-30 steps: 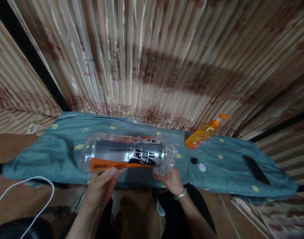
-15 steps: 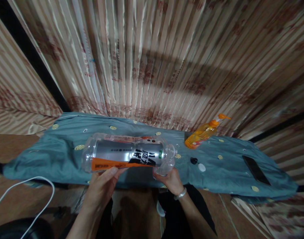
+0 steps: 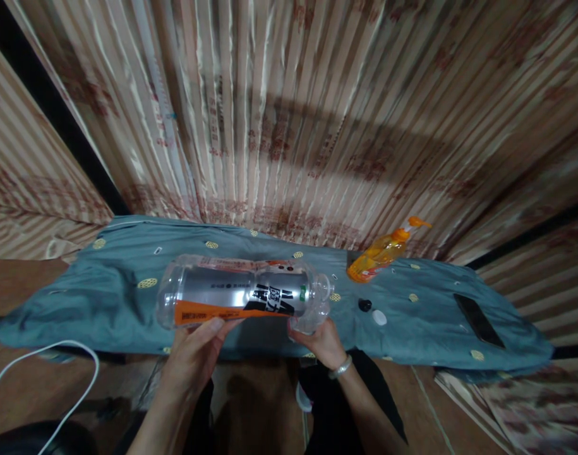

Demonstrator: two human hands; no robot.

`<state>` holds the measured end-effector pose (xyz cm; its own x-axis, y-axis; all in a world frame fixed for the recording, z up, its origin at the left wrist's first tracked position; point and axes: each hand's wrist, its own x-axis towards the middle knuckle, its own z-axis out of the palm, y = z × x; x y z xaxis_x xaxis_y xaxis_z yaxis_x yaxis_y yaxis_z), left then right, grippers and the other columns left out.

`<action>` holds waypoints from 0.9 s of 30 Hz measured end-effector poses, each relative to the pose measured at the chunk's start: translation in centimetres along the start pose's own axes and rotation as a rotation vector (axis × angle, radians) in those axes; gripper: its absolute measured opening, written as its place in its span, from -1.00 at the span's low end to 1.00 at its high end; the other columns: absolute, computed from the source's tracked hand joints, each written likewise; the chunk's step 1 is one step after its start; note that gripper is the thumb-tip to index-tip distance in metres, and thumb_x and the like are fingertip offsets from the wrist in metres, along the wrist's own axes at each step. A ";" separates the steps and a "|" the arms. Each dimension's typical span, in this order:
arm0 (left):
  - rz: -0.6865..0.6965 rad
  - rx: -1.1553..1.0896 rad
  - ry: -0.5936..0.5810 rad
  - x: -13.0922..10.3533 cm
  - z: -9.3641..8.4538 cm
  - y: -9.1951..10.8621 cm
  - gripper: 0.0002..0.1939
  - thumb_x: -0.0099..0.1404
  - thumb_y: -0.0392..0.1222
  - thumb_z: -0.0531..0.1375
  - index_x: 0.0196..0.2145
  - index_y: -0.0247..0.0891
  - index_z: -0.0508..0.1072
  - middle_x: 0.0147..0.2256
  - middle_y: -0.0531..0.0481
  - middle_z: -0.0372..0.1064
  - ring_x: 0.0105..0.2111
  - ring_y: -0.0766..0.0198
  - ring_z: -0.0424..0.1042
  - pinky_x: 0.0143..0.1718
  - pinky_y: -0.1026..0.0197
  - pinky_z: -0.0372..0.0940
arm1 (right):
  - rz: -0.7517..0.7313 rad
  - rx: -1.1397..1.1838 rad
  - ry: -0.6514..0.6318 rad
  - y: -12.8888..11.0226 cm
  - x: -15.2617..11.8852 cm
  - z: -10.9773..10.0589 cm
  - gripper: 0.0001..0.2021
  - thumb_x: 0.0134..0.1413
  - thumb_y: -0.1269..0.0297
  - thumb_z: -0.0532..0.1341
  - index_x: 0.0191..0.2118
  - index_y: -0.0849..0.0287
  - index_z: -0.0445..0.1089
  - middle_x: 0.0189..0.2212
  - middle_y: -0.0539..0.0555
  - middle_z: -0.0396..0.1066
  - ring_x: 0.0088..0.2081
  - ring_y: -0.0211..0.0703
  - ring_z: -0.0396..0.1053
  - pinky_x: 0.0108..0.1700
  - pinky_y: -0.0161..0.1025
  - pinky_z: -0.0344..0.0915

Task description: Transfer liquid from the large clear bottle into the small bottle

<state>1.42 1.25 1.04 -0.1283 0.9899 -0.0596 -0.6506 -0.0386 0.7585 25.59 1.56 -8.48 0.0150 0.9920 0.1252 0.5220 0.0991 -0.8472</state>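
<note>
A large clear plastic bottle (image 3: 217,287) with a silver and orange label lies sideways in the air, its neck toward the right. It looks uncapped. My left hand (image 3: 198,347) grips it from below near its base, thumb along the orange band. Around the handle close to the neck, my right hand (image 3: 324,344) is closed; some of its fingers are hidden behind the bottle. To the right, on the cloth, sit a small black cap (image 3: 365,305) and a white disc (image 3: 379,317). Behind them stands an orange pump bottle (image 3: 378,256).
A teal cloth with yellow prints (image 3: 113,284) covers the long narrow surface. At its right end lies a black phone (image 3: 479,320). Striped curtains (image 3: 270,126) hang close behind. A white cable (image 3: 80,344) loops at the lower left.
The view has shifted slightly, so the surface and the things on it appear a little further left. Both hands keep the bottle in nearly the same pose.
</note>
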 end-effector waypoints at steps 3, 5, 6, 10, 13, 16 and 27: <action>0.001 -0.002 -0.016 0.1 0.1 0.0 -0.45 -0.05 -0.19 0.45 -0.05 -0.07 0.54 -0.32 0.03 0.63 -0.25 0.00 0.60 -0.03 -0.18 0.43 | -0.021 -0.008 0.022 0.0 0.0 0.0 -0.77 -0.12 0.17 0.37 -0.34 0.19 0.50 -0.42 0.07 0.55 -0.35 0.01 0.49 -0.21 -0.02 0.47; -0.003 0.004 -0.022 0.0 0.1 0.2 -0.43 -0.08 -0.18 0.47 -0.05 -0.08 0.55 -0.31 0.01 0.63 -0.25 0.00 0.60 -0.03 -0.17 0.43 | -0.033 -0.019 0.028 -0.1 0.0 0.0 -0.78 -0.12 0.16 0.37 -0.35 0.19 0.51 -0.42 0.08 0.55 -0.36 0.02 0.50 -0.20 0.00 0.47; -0.005 0.008 -0.018 0.0 0.2 0.2 -0.43 -0.09 -0.18 0.47 -0.05 -0.09 0.55 -0.31 0.00 0.63 -0.26 0.00 0.60 -0.03 -0.16 0.43 | -0.036 -0.025 0.028 -0.1 0.0 0.0 -0.78 -0.11 0.16 0.36 -0.36 0.20 0.51 -0.42 0.09 0.55 -0.36 0.02 0.50 -0.20 0.00 0.47; -0.012 0.004 0.008 -0.2 0.3 0.4 -0.42 -0.08 -0.17 0.48 -0.04 -0.08 0.54 -0.36 0.04 0.63 -0.33 0.05 0.60 -0.05 -0.15 0.45 | -0.008 -0.024 0.025 -0.2 0.0 0.0 -0.76 -0.15 0.17 0.38 -0.34 0.20 0.51 -0.40 0.09 0.56 -0.35 0.02 0.50 -0.21 -0.02 0.46; -0.007 0.002 0.010 -0.2 0.7 0.6 -0.39 -0.11 -0.18 0.48 -0.04 -0.07 0.53 -0.32 0.02 0.63 -0.30 0.02 0.60 -0.06 -0.18 0.45 | 0.008 -0.010 0.012 -0.3 -0.1 -0.1 -0.76 -0.14 0.16 0.37 -0.34 0.19 0.50 -0.39 0.09 0.56 -0.35 0.02 0.50 -0.21 -0.02 0.45; -0.005 0.013 -0.003 -0.1 0.9 0.8 -0.39 -0.14 -0.18 0.48 -0.05 -0.10 0.54 -0.25 -0.03 0.62 -0.18 -0.08 0.58 -0.04 -0.21 0.43 | -0.001 -0.024 0.018 -0.2 0.0 0.0 -0.77 -0.12 0.15 0.36 -0.34 0.19 0.50 -0.41 0.08 0.55 -0.36 0.03 0.49 -0.21 -0.01 0.45; 0.005 -0.022 -0.047 0.0 -0.2 0.6 -0.39 -0.01 -0.31 0.42 0.02 0.00 0.47 -0.25 0.06 0.62 -0.16 0.03 0.57 0.02 -0.19 0.39 | -0.017 -0.036 0.036 0.1 0.1 0.4 -0.78 -0.16 0.20 0.37 -0.32 0.18 0.51 -0.38 0.11 0.57 -0.35 0.06 0.51 -0.23 0.00 0.47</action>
<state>0.93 1.18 1.34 -0.0968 0.9950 -0.0250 -0.6663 -0.0461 0.7443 25.26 1.69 -8.73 0.0362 0.9866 0.1588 0.5525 0.1127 -0.8259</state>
